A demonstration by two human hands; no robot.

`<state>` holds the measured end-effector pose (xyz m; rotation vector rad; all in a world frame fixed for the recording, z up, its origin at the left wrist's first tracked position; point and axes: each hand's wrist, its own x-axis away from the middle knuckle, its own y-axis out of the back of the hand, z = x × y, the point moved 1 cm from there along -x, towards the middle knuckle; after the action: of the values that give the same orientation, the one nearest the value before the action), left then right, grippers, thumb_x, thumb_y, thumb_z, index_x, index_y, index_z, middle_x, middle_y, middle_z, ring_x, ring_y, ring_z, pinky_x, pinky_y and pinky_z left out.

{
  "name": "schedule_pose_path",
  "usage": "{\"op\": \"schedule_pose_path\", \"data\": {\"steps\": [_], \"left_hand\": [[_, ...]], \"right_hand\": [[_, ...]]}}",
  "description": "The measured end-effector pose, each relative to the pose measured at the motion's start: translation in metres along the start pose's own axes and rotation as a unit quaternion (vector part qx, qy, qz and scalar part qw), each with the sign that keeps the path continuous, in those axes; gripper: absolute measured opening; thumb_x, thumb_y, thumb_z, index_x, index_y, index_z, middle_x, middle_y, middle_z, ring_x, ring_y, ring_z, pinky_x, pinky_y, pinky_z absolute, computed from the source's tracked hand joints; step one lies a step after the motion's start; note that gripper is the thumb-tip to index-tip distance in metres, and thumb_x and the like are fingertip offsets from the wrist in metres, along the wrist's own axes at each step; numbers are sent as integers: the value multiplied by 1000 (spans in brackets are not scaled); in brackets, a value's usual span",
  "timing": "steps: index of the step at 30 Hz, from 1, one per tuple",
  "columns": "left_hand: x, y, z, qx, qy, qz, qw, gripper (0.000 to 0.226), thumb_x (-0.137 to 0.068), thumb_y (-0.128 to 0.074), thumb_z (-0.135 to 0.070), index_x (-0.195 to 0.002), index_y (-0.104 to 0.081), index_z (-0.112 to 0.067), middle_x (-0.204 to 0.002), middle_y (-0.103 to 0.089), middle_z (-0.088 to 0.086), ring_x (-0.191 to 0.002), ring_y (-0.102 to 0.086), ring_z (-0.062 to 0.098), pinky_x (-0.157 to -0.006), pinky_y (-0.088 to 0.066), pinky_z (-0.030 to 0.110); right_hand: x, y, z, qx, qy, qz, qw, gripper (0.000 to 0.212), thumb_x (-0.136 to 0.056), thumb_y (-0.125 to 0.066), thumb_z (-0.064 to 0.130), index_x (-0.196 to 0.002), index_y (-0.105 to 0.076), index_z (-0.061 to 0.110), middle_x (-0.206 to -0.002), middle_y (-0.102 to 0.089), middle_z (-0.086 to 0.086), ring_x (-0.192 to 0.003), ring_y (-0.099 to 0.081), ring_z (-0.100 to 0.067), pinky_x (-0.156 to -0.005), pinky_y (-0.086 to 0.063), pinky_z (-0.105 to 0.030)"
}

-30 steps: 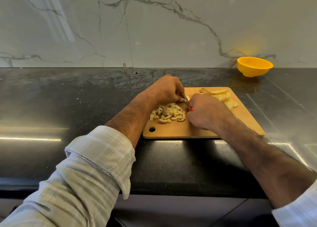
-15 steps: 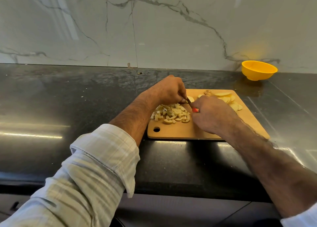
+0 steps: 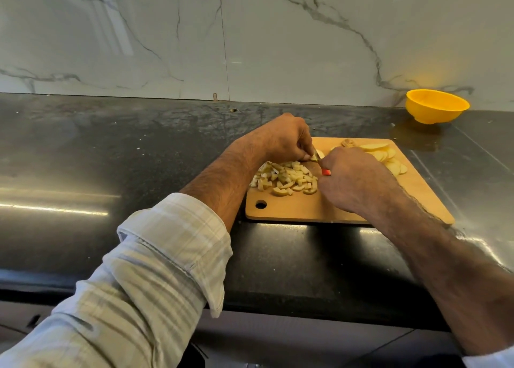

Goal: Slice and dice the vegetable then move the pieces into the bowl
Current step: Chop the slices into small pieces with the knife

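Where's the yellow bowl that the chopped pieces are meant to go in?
The yellow bowl sits at the far right of the dark counter, against the marble wall, beyond the far right corner of the cutting board.

Surface (image 3: 139,159): dark polished stone, speckled, glossy, with streaks of reflected light.
Wall (image 3: 278,33): white marble-look slabs, grey veining, smooth with a soft sheen.
Cutting board (image 3: 300,209): pale wood, matt, smooth-faced.
Bowl (image 3: 436,106): yellow plastic, smooth, slightly shiny.
Diced pieces (image 3: 286,177): pale yellow flesh, moist-looking, some with tan skin on an edge.
Slices (image 3: 389,159): same flesh, flat cut faces.
My sleeve (image 3: 155,270): woven cloth, light checked pattern, matt.
Knife handle (image 3: 326,172): red, looks like plastic.
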<state>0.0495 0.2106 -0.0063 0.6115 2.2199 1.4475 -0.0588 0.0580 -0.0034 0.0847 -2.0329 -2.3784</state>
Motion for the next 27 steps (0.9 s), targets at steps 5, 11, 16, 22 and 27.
{"op": "schedule_pose_path", "data": {"steps": [5, 11, 16, 22, 27], "left_hand": [[-1, 1, 1, -4, 2, 12, 1000, 15, -92, -81, -17, -105, -85, -24, -110, -68, -10, -102, -63, 9, -92, -59, 31], [2, 3, 3, 2, 9, 14, 1000, 13, -92, -81, -20, -103, -85, -25, -111, -68, -11, -105, -63, 8, -97, -58, 37], [7, 4, 10, 0, 28, 23, 999, 13, -94, -79, -25, -105, -84, -31, -112, -62, -14, -106, -57, 8, -94, -54, 33], [5, 4, 10, 33, 38, 33, 998, 16, -95, -78, -20, -109, -83, -26, -96, -63, -22, -92, -57, 0, -75, -41, 15], [4, 4, 8, 43, 43, 35, 998, 15, -95, -79, -20, -108, -84, -25, -97, -65, -21, -92, -58, -2, -73, -40, 13]], "right_hand": [[-8, 4, -2, -27, 19, 23, 999, 34, -95, -62, 27, -128, -70, 21, -92, -65, 4, -83, -64, -14, -71, -59, -34], [-9, 2, -9, -9, 41, 10, 999, 32, -97, -61, 28, -126, -72, 18, -110, -68, -2, -97, -62, -18, -80, -58, -35], [-4, 6, -11, -30, 45, -33, 998, 36, -100, -57, 35, -131, -70, 22, -123, -69, -3, -105, -62, -21, -91, -59, -44], [-4, 0, -2, 9, 30, 4, 999, 33, -92, -62, 36, -122, -70, 26, -110, -67, 2, -94, -60, -17, -78, -60, -38], [-10, 8, 4, 6, 39, 24, 999, 27, -93, -63, 28, -117, -69, 18, -92, -65, 2, -82, -63, -17, -73, -60, -39]]}}
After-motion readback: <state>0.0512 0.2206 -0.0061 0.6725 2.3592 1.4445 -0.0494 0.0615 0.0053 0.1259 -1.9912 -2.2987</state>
